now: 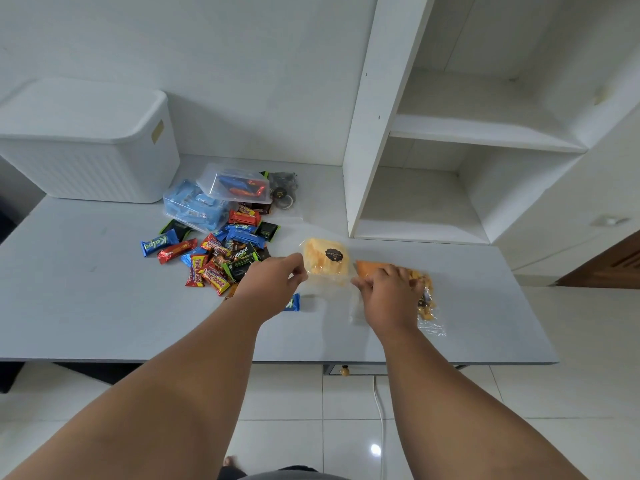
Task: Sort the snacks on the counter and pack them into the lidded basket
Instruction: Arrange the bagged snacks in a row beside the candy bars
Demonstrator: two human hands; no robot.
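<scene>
1. The lidded basket [90, 161] stands at the back left corner of the worktop [86, 306], white and ribbed, with its lid [79, 109] on.
2. Just beside the basket's right side sits a clear box [190, 206] filled with blue packs. A smaller clear box [235, 185] rests tilted on its back edge, with blue and orange wrappers inside.
3. A bag of dark round pieces [282, 194] lies behind these, towards the back edge and near the foot of the white shelf unit [381, 116].
4. A loose pile of snack bars [225, 254] in red, blue, black and yellow wrappers spreads across the middle of the worktop. One blue bar [156, 244] lies at the pile's left fringe.
5. The left hand [277, 275] reaches in over the pile's right edge and pinches the left edge of the yellow snack bag [327, 259], which bears a black round sticker and lies right of centre.
6. The right hand [388, 289] is curled down over the orange snack bag [369, 266], just beside the yellow one, and grips it. Golden chunks in clear plastic show past its knuckles. Whether they belong to the same bag I cannot tell.
7. Another blue bar end [293, 302] peeks out from under the left wrist, towards the front edge.
</scene>
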